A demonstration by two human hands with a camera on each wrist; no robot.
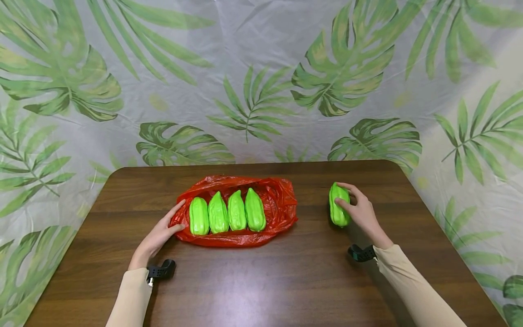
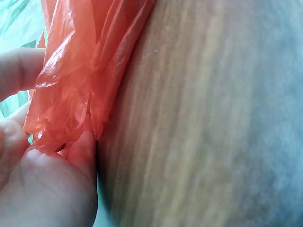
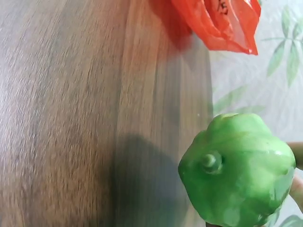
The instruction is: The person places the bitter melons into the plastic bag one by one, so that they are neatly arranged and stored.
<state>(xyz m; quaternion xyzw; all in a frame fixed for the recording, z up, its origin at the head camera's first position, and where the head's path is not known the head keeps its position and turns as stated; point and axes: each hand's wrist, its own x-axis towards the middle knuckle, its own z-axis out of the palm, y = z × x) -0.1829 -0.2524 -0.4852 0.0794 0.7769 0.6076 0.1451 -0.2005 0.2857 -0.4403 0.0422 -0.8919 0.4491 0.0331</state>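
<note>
A red plastic bag (image 1: pixel 282 206) lies spread open on the table. Several glossy green ridged vegetables (image 1: pixel 237 211), with tapered ends, sit side by side in it. My left hand (image 1: pixel 157 234) holds the bag's left end. In the left wrist view, the crinkled red plastic (image 2: pixel 71 80) passes between that hand's thumb and fingers. Off to the right of the bag, my right hand (image 1: pixel 361 213) grips one more green ridged vegetable (image 1: pixel 338 206) between thumb and fingers. The right wrist view shows its lobed end with a small stub (image 3: pixel 236 170); most of the hand is out of frame there.
The dark wooden table (image 1: pixel 253 281) has rounded far corners. Behind it hangs a leaf-patterned cloth (image 1: pixel 261 81), which also runs down both sides. A stretch of table separates the bag from the vegetable in my right hand. Each wrist wears a black camera mount (image 1: pixel 163 269).
</note>
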